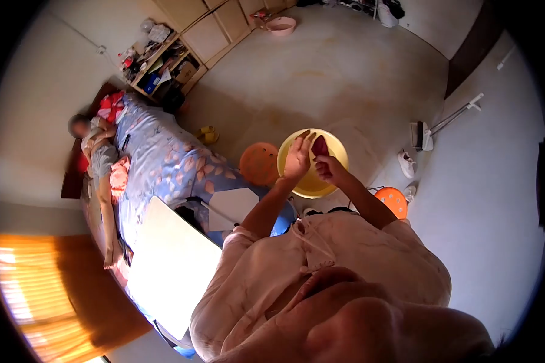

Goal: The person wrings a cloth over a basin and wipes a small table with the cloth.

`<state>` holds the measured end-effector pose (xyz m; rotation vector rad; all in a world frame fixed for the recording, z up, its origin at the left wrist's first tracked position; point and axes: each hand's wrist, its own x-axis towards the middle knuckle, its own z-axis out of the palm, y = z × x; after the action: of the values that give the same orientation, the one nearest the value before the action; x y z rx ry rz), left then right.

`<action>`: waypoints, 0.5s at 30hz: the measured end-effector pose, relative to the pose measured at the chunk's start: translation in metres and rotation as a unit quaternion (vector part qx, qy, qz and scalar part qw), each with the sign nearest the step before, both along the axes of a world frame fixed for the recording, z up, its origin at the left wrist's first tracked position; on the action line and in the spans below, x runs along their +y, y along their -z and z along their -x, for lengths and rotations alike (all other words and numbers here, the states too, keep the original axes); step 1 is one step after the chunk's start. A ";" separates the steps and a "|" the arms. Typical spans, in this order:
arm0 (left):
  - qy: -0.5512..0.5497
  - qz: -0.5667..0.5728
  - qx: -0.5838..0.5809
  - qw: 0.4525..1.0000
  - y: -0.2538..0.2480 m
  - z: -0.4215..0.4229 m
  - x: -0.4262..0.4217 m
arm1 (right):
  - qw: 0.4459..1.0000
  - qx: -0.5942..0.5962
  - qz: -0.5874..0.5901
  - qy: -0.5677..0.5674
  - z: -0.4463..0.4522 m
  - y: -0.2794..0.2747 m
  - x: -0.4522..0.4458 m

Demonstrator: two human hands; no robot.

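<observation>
over the yellow basin (312,187), mid-scene, both hands are close together, forearms reaching out from the near side.

left hand (297,158): fingers stretched out and slightly parted, tips toward the far rim. cannot tell whether it has hold of anything.

right hand (328,169): fingers curled in, gripping the near end of a dark red item (320,146). the item lies above the basin's interior, just right of the left hand's fingers; cannot tell whether it touches the basin. material unclear.

surroundings: an orange stool (259,163) with a perforated top is just beside the basin on its left. a second orange seat (392,202) is to the near right, past the right forearm. farther right, a white shoe (407,163) on the floor; beyond it, a broom and dustpan (427,135).

left side: a bed (163,142) with blue floral bedding. another person (102,154) reclines along its far-left edge, one bare leg extended toward the near side. yellow slippers (208,134) on the floor by the bed's right edge. near left: a white board (169,266), brightly lit; cannot tell what supports it. orange curtain (36,284) beyond, at the left.

far end: a cluttered shelf (163,63) at left; a pink basin (281,25) on the floor near the cabinets (215,33).
</observation>
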<state>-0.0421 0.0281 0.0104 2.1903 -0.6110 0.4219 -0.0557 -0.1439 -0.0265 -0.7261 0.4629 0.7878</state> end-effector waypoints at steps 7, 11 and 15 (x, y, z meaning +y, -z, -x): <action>0.099 -0.219 -0.137 0.961 -0.038 0.011 0.015 | 0.974 -0.038 -0.179 -0.136 0.020 -0.020 -0.018; 0.194 -0.164 -0.205 0.945 -0.055 -0.001 0.020 | 0.952 -0.057 -0.188 -0.236 0.023 -0.058 -0.020; 0.269 -0.162 -0.203 0.927 -0.075 -0.003 0.020 | 0.940 -0.095 -0.175 -0.278 0.030 -0.091 -0.022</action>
<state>-0.0386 0.0479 0.0854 2.1207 -1.5590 0.5035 -0.0861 -0.1662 0.0647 -0.5912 -0.0747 1.2771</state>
